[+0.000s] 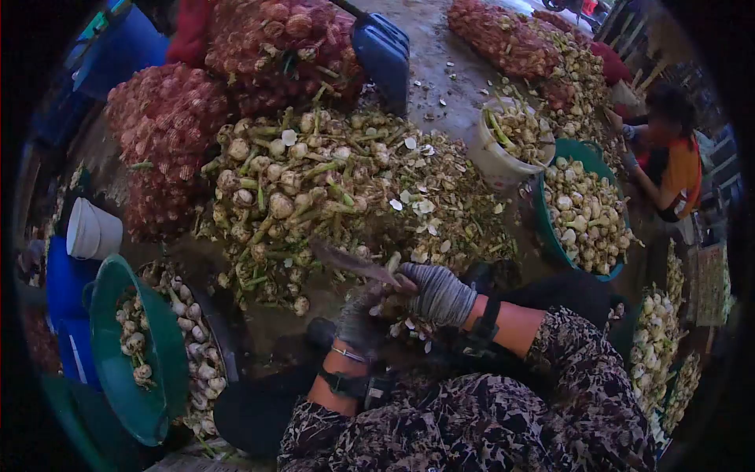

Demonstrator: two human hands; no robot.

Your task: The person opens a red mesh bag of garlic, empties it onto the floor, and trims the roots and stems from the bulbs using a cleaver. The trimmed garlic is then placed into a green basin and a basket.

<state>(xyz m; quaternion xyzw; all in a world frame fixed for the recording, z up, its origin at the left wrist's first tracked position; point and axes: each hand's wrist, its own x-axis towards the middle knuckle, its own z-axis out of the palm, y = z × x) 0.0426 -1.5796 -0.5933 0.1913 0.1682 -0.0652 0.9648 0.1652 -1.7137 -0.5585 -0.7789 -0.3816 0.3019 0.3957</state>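
My right hand point(440, 294), in a grey knit glove, is closed around the handle end of a knife point(358, 263). The broad, dull blade points left over the near edge of the garlic pile. Just below the blade, my left hand point(359, 321), also gloved and a little blurred, is closed on a garlic bulb point(385, 302), mostly hidden by fingers and blade. In front of both hands spreads a heap of garlic with stems point(295, 185). Cut stems and peeled skins point(440, 208) make up its right side.
Left stand a green basin point(102, 330) holding some bulbs and a white bucket point(94, 230). Red mesh sacks point(169, 118) and a blue scoop point(381, 55) lie behind the heap. At right are a stem-filled bucket point(487, 153), a green tub point(548, 216) of bulbs and another person point(678, 169).
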